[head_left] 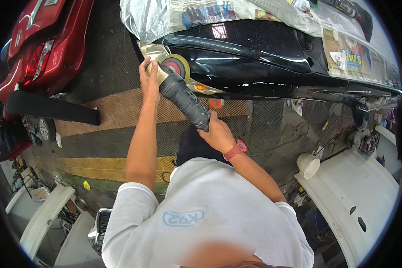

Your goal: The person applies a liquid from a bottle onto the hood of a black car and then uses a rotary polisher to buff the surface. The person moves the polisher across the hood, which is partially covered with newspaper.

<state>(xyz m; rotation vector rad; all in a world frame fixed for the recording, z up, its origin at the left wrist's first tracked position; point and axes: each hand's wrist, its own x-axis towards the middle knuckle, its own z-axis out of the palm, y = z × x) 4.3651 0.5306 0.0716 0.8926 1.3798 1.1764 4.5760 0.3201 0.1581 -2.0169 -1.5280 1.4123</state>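
Both my hands hold a black rotary polisher (182, 99) at an angle across the front of a black car (254, 71). My left hand (150, 82) is closed round its pale head end. At the rear end, my right hand (219, 135) grips the dark body; its fingers are partly hidden. The round yellow-edged pad (186, 65), with a red centre, stands at the car's front corner by the headlight (205, 88). I cannot tell whether the pad touches the surface. Newspaper (210, 10) and clear plastic sheeting (143, 20) cover part of the bonnet.
A red car (60, 49) stands at the left with a long black padded piece (53, 107) near it. Striped matting (116, 111) covers the floor. At the right are a white car panel (357, 192), a white bucket (308, 165) and loose cables (301, 129).
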